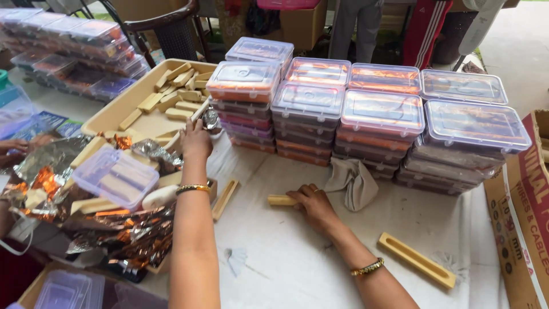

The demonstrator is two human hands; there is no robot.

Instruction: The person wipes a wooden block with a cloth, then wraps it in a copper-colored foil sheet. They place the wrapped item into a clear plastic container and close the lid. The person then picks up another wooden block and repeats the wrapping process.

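**Head view: two hands at a table of cream bars and lidded boxes**

Head camera looks down on a table covered with a white cloth (297, 257).

Left hand (195, 140): reached forward to the near edge of a beige tray (117, 111), back of hand up. Fingers curl down over the tray's contents beside a crumpled piece of silver foil (210, 119). Whether they pinch a bar or the foil cannot be told; fingertips hidden. Gold bangle on the wrist.

Right hand (314, 205): resting low on the cloth, fingers closed round the end of a short cream bar (281, 200). The bar lies flat on the cloth, projecting left from the hand. Ring on one finger, beaded bracelet on the wrist.

Tray holds many loose cream bars (171, 86), scattered at angles.

Surroundings:
- Stacks of clear lidded boxes (377, 114) in rows just behind the right hand, orange and dark layers inside.
- Grey rag (354, 180) bunched between the hand and the stacks.
- Yellow slotted mould (416, 260) flat on the cloth, right of the right forearm.
- A second, narrower mould (225, 199) just beside the left forearm.
- Heap of orange and silver foil wrappers (114, 229) at left, with one empty clear box (114, 176) on top.
- Cardboard carton (523, 217) at the right edge.
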